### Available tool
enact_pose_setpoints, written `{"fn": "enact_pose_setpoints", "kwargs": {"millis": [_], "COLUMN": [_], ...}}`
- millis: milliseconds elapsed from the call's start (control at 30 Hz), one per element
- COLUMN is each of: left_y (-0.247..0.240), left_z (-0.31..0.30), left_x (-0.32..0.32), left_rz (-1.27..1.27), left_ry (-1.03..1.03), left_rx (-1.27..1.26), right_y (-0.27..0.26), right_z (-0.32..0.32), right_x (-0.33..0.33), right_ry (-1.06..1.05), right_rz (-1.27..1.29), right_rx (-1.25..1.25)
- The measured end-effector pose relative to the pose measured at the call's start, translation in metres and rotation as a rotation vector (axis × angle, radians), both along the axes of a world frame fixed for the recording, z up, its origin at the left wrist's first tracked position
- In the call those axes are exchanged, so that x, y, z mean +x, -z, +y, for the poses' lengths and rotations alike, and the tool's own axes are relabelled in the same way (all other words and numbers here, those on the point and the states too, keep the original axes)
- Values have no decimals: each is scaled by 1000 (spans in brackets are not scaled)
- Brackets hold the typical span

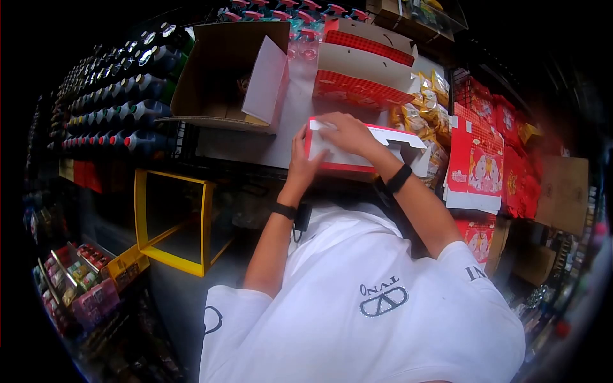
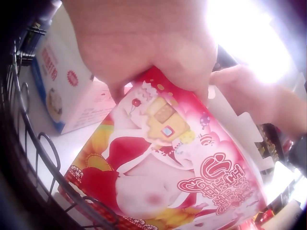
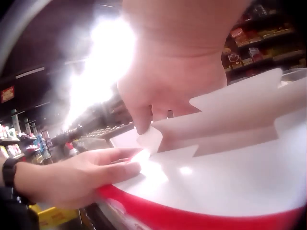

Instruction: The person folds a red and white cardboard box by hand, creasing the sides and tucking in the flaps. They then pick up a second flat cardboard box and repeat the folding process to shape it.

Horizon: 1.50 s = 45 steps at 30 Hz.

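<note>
In the head view, apparently shaping the end flaps of a red-and-white carton (image 1: 383,136) — just right of the open brown box (image 1: 223,45) and nearer the body — with left hand (image 1: 305,155) and right hand (image 1: 348,133) close together. In the left wrist view, gripping one end with the left hand, above a glossy, pink-and-red cartoon panel (image 2: 148,187). In the right wrist view, curling the right hand's fingers over plain white card at a small tab (image 3: 150,140) — next, best to square the corner and tuck flat.
</note>
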<state>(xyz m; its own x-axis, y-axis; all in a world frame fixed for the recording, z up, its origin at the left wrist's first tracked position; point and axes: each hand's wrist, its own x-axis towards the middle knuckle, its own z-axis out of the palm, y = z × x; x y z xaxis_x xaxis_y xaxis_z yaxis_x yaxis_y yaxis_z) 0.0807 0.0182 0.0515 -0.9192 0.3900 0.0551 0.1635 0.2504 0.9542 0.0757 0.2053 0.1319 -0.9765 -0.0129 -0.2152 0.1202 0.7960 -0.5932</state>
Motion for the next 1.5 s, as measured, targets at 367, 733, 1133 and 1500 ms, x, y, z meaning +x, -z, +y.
{"fn": "enact_pose_setpoints", "kwargs": {"millis": [367, 733, 1133, 1500], "left_y": [-3, 1, -36, -43], "left_z": [1, 5, -9, -9], "left_x": [-1, -3, -17, -23], "left_rz": [-6, -16, 228, 181], "left_ry": [2, -20, 166, 198], "left_rx": [-28, 30, -338, -352], "right_y": [-23, -41, -36, -32], "right_z": [-15, 7, 18, 15], "right_x": [-19, -30, -20, 1], "right_ry": [24, -94, -174, -295], "right_rz": [-135, -17, 206, 408], "right_rx": [89, 83, 41, 195]}}
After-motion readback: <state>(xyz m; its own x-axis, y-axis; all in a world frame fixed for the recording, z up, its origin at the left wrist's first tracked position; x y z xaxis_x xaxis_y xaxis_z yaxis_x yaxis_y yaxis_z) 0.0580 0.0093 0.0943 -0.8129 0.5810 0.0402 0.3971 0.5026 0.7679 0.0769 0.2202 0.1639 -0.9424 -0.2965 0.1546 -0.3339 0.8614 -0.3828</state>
